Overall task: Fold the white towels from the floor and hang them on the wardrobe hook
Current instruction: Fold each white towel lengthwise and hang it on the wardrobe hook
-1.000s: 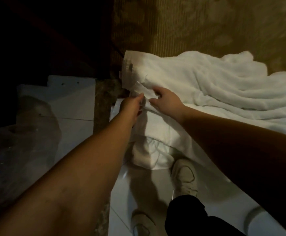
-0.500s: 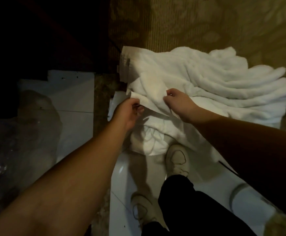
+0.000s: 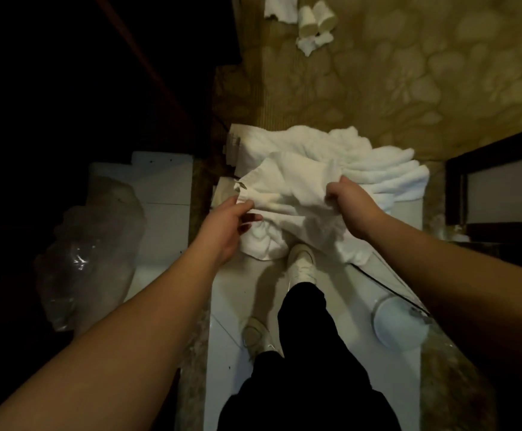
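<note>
Lying heaped on the patterned carpet (image 3: 409, 73), the white towels (image 3: 362, 163) — one towel (image 3: 287, 185) raised above them, left hand (image 3: 225, 227) pinching one edge, right hand (image 3: 351, 206) curled round the other — and rolled cloths (image 3: 312, 20) well beyond.

Both forearms are bare from wrist to elbow, with no sleeve, watch or band showing on either. The left hand (image 3: 227, 227) and the right hand (image 3: 351, 205) wear no gloves and no rings that can be made out in the dim light. The legs are covered by loose black fabric trousers (image 3: 308, 368) that fall to the ankle. On the feet are pale cream lace-up trainers: the forward trainer (image 3: 301, 264) shows stitched panels and a rounded toe, and the rear trainer (image 3: 256, 337) shows its laces.
</note>
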`<state>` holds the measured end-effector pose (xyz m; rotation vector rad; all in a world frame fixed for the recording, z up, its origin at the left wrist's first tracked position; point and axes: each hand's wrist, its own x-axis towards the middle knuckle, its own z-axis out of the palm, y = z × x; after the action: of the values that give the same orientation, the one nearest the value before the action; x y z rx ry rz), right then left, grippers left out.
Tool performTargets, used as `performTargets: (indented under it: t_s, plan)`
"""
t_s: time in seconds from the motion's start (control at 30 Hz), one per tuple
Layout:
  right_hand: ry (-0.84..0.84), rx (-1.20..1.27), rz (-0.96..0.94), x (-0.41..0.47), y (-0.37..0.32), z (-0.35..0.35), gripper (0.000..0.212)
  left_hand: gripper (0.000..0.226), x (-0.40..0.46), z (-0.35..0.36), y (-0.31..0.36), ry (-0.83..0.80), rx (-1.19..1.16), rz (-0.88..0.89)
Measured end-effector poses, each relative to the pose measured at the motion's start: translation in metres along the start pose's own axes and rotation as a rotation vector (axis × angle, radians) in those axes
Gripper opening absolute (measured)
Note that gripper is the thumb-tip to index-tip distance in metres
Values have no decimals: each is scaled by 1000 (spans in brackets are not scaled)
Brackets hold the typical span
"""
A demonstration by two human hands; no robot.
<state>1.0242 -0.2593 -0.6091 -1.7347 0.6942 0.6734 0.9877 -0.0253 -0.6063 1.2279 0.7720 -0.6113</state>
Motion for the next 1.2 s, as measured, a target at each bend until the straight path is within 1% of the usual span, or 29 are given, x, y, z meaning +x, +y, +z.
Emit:
performTargets:
  t_s: [0.03, 0.13, 0.17, 0.27, 0.43, 0.57, 0.67, 0.73, 0.8, 0.87, 0.93, 1.0, 1.07, 1.17, 1.2]
  plan:
    - [7, -6, -29, -19, -10, -8, 14, 18, -22, 1, 7, -5, 28, 30]
    - [81, -129, -157, -74, -36, -32, 52, 20, -86, 0, 28, 13, 96, 109]
    - [112, -149, -190, -93, -44, -39, 57, 20, -108, -1, 36, 25, 98, 131]
    - [151, -169, -271, -155, -70, -59, 57, 20, -180, -3, 61, 65, 74, 205]
    - [163, -104, -365, -253, -103, -87, 50, 25, -289, -5, 88, 150, 28, 371]
    - [191, -56, -385, -315, -110, -104, 58, 24, -361, -11, 85, 209, 9, 469]
    - [186, -6, -406, -353, -102, -117, 60, 25, -412, -18, 69, 292, -14, 527]
    - [167, 24, -387, -376, -89, -127, 66, 30, -447, -20, 54, 343, -5, 555]
    - [154, 31, -374, -397, -72, -138, 72, 33, -482, -22, 34, 418, 45, 570]
    - [145, 28, -382, -417, -54, -149, 74, 34, -515, -26, 9, 531, 105, 577]
    - [140, 24, -388, -438, -36, -161, 72, 34, -552, -33, -19, 633, 111, 585]
    - [134, 37, -368, -460, -19, -170, 65, 33, -589, -39, -48, 678, 49, 575]
    - [105, 83, -344, -483, -3, -174, 58, 32, -624, -48, -72, 709, -4, 582]
    - [31, 146, -343, -519, 16, -169, 46, 45, -673, -64, -108, 714, -43, 583]
    - [13, 148, -350, -531, 23, -165, 46, 46, -688, -67, -120, 721, -66, 584]
